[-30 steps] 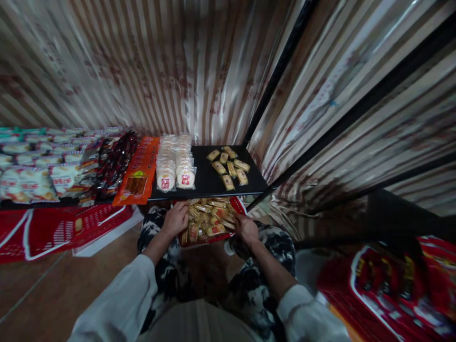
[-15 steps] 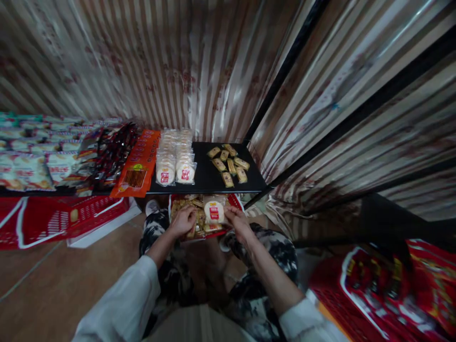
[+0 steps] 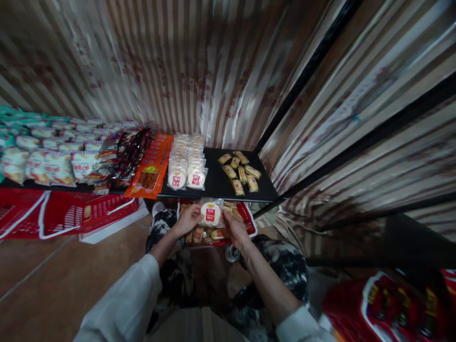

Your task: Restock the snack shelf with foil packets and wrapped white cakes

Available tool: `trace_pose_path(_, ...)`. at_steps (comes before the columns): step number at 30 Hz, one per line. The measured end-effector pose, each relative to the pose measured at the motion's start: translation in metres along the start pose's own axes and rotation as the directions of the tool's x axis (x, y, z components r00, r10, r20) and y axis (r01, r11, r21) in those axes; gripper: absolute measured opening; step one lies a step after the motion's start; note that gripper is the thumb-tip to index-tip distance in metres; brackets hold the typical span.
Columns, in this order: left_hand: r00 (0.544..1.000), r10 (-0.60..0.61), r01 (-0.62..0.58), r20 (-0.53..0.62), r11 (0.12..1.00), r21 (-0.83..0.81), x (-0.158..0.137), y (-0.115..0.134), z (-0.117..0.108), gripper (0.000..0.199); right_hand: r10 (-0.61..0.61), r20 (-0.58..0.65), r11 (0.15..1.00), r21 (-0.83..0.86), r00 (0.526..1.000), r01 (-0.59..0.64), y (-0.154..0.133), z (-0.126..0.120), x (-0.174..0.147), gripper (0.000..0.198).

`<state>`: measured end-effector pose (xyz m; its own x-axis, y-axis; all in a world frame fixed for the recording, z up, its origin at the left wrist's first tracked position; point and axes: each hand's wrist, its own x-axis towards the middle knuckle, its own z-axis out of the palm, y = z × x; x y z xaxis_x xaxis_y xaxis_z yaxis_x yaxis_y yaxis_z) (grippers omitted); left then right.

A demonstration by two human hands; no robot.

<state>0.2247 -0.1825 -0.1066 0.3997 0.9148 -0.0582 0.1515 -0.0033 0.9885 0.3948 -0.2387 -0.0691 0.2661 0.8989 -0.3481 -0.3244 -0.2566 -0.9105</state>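
A clear packet of round white rice crackers (image 3: 211, 214) with a red label is held level between my two hands. My left hand (image 3: 189, 219) pinches its left edge, and my right hand (image 3: 235, 228) grips the right edge. Beneath it is a red basket (image 3: 252, 227) holding several small gold-wrapped snacks (image 3: 198, 235). Just beyond my hands, on the black shelf (image 3: 213, 166), stand two rows of similar rice cracker packets (image 3: 187, 164). Several small yellowish wrapped bars (image 3: 242, 174) lie scattered to the right of them.
An orange snack bag (image 3: 151, 166), dark red packets (image 3: 130, 152) and white snack bags (image 3: 50, 166) fill the shelf's left side. Red baskets stand at lower left (image 3: 67, 213) and lower right (image 3: 342, 304). Black frame bars (image 3: 306, 71) and a striped curtain (image 3: 160, 61) enclose the shelf.
My left hand has come up from the basket's contents to the packet's left edge. The packet has shifted slightly left between my hands. The shelf appears further right as the view turned.
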Motion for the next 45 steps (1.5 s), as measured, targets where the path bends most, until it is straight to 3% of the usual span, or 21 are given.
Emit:
trace_pose_path(8,0.985,0.146,-0.121,-0.095,0.967,0.225,0.013,0.011,-0.025,0.022,-0.213,0.048,0.940,-0.264,0.976,0.218,0.001,0.027,0.029,0.033)
trace_pose_path(14,0.937,0.291,-0.173,-0.194,0.869,0.464,0.025,0.018,-0.043,0.033,-0.322,0.069,0.871,-0.369,0.944,0.324,-0.003,0.052,0.065,0.026)
trace_pose_path(21,0.861,0.460,-0.231,-0.218,0.735,0.638,0.040,0.018,-0.053,0.040,-0.502,0.003,0.692,-0.599,0.865,0.404,-0.009,0.070,0.103,0.027)
trace_pose_path(25,0.828,0.504,-0.192,-0.245,0.666,0.721,0.048,0.016,-0.048,0.040,-0.492,-0.006,0.629,-0.694,0.871,0.350,-0.013,0.075,0.108,0.029)
trace_pose_path(32,0.732,0.533,0.042,-0.424,0.586,0.809,0.047,0.024,-0.046,0.035,-0.503,0.034,0.667,-0.620,0.863,0.413,-0.006,0.083,0.103,0.046)
trace_pose_path(35,0.734,0.521,0.079,-0.435,0.571,0.817,0.046,0.024,-0.049,0.035,-0.545,0.039,0.617,-0.657,0.837,0.433,-0.005,0.087,0.106,0.043)
trace_pose_path(41,0.750,0.544,0.008,-0.376,0.561,0.828,0.045,0.020,-0.053,0.036,-0.607,0.043,0.534,-0.717,0.793,0.447,-0.003,0.090,0.107,0.042)
trace_pose_path(45,0.765,0.561,-0.067,-0.317,0.559,0.827,0.038,0.020,-0.054,0.036,-0.686,0.030,0.495,-0.713,0.727,0.496,0.002,0.067,0.081,0.039)
